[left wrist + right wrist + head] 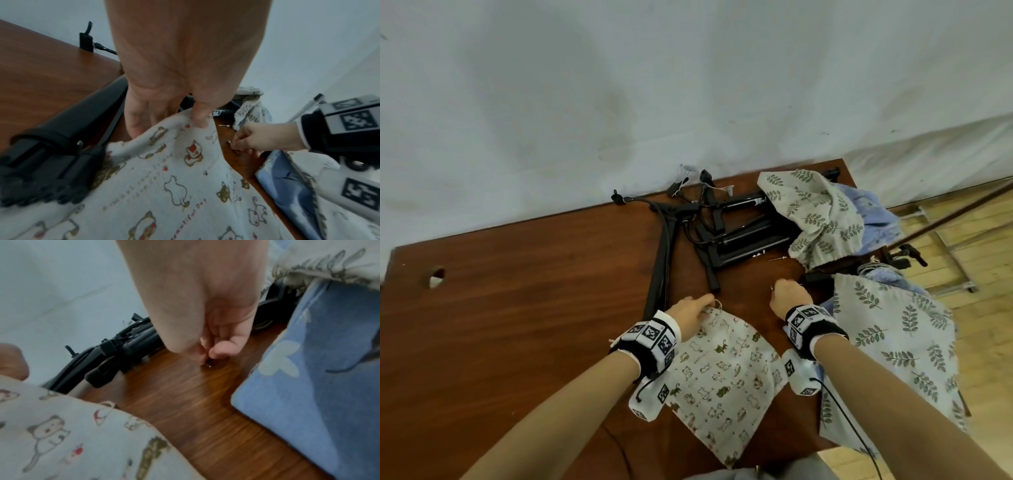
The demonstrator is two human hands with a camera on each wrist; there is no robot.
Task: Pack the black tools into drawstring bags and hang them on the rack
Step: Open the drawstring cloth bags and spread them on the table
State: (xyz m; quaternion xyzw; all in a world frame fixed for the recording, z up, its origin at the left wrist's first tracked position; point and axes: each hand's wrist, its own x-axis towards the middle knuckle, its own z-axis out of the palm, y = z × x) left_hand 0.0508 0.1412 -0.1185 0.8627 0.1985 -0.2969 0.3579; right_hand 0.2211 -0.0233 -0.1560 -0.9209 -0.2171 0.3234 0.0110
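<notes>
A cat-print drawstring bag (pixel 722 370) lies flat on the brown table (pixel 517 308) in front of me. My left hand (pixel 702 305) pinches its top edge (pixel 197 120) between thumb and fingers and lifts it slightly. Several black tools (pixel 739 236) lie piled at the back, and a long black one (pixel 661 263) reaches toward my left hand. My right hand (pixel 787 294) is lowered to the tabletop right of the bag, fingertips pinching a small metal pin (pixel 207 365). The pin (pixel 229 142) also shows in the left wrist view.
A leaf-print bag (pixel 818 212) covers part of the black tools at back right. Another leaf-print bag (pixel 900 329) with blue lining (pixel 318 369) hangs over the table's right edge. A second small pin (pixel 224 125) lies nearby. A metal frame (pixel 945 246) stands on the floor at right.
</notes>
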